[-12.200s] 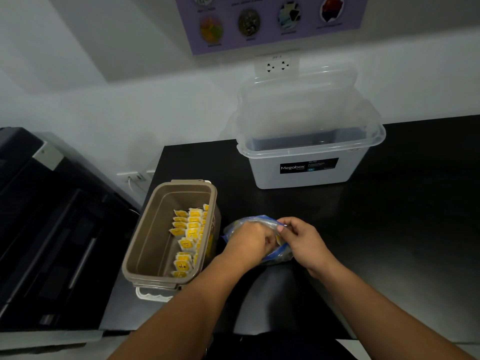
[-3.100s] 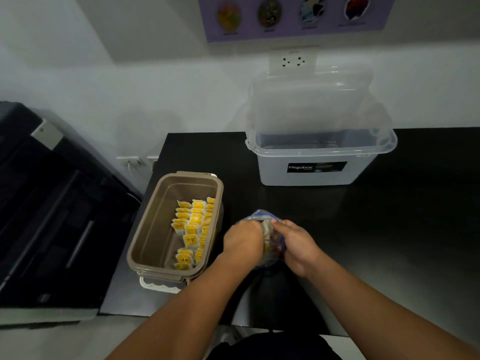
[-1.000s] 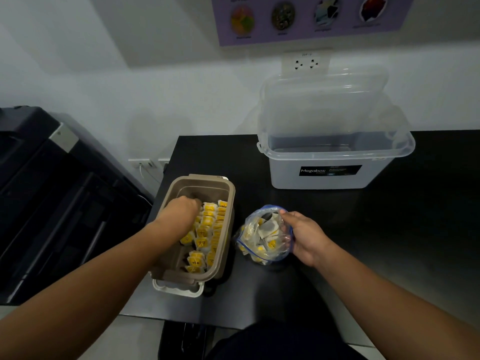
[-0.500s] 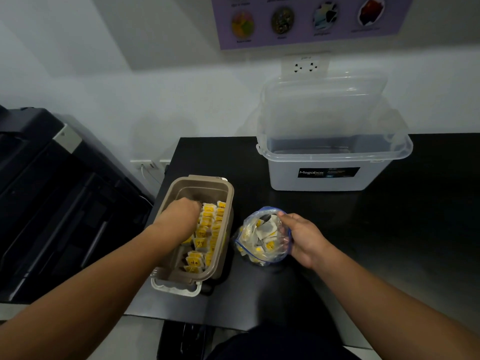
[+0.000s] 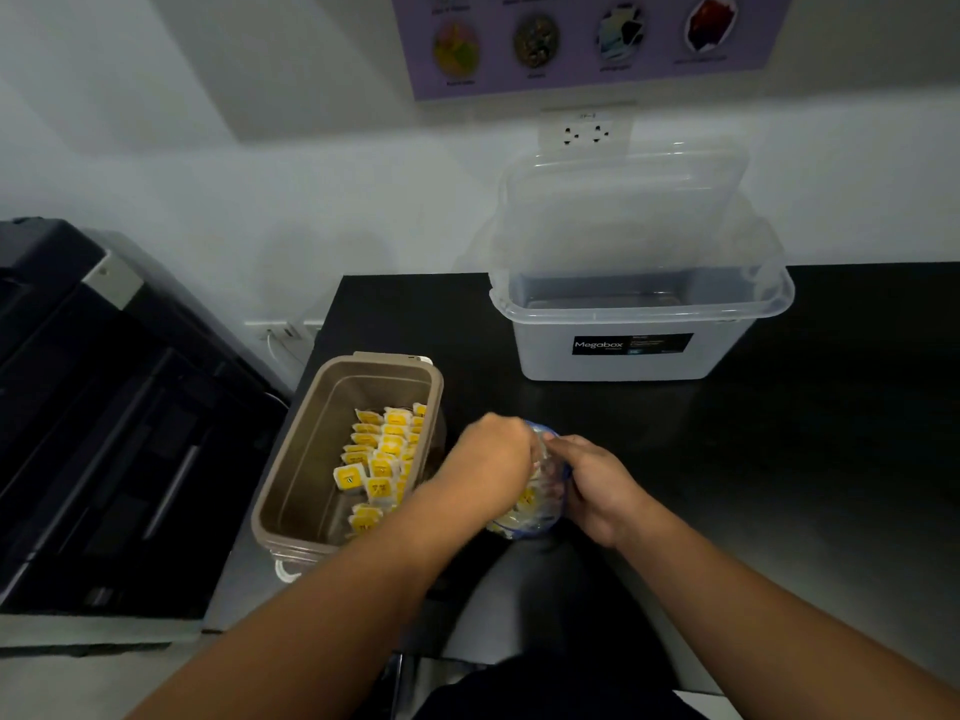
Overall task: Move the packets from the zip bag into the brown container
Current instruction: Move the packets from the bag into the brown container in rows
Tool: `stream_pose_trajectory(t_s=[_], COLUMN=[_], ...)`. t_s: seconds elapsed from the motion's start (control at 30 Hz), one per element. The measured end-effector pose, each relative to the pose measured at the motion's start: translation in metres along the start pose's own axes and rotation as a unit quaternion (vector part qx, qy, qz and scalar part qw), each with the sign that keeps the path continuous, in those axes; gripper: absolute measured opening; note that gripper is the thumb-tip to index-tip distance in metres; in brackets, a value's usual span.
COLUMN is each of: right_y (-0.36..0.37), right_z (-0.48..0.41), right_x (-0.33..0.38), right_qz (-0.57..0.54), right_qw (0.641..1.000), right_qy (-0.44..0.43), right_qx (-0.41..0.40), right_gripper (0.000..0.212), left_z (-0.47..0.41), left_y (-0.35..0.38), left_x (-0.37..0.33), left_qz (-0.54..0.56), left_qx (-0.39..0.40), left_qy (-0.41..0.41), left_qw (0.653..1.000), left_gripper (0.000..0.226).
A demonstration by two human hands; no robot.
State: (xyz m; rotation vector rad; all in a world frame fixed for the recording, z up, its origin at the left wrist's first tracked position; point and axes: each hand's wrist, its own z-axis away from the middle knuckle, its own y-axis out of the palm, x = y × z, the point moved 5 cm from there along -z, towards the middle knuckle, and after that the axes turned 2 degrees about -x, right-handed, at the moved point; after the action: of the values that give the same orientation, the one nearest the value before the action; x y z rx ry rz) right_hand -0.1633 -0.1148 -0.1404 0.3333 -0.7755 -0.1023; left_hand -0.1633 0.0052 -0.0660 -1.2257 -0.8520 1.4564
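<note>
The container (image 5: 311, 459) is taupe brown, with a white latch (image 5: 285, 570). The packets (image 5: 382, 454) are white with yellow squares. The bag (image 5: 535, 512) is clear with a blue rim. The surface (image 5: 805, 485) is glossy black. The box (image 5: 545, 365) is translucent white; its label (image 5: 631, 345) is black with white lettering. The poster (image 5: 571, 81) is purple.

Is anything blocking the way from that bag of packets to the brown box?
Nothing visible. The brown container stands open-topped right beside the zip bag, with only its own side wall to clear.
</note>
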Motion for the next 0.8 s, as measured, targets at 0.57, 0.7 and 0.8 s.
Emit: stream_pose_trajectory(t_s=[0.57,0.7,0.8], right_y=[-0.024,-0.024,-0.023], right_z=[-0.009,-0.01,-0.01], right_x=[0.004,0.005,0.005], right_qz=[0.098,0.092,0.079], right_qw=[0.995,0.995,0.996], right_qy=[0.027,0.031,0.031], right_qx=[0.0,0.016,0.026], right_gripper=[0.005,0.006,0.007], left_z=[-0.023,-0.01,0.001], left_y=[0.059,0.046,0.039], left_x=[0.014,0.014,0.013], left_qz=[-0.034,0.084,0.17], left_qx=[0.088,0.035,-0.015], left_qy=[-0.095,-0.107,-0.122], left_qw=[0.991,0.99,0.978], left_gripper=[0.033,0.022,0.014])
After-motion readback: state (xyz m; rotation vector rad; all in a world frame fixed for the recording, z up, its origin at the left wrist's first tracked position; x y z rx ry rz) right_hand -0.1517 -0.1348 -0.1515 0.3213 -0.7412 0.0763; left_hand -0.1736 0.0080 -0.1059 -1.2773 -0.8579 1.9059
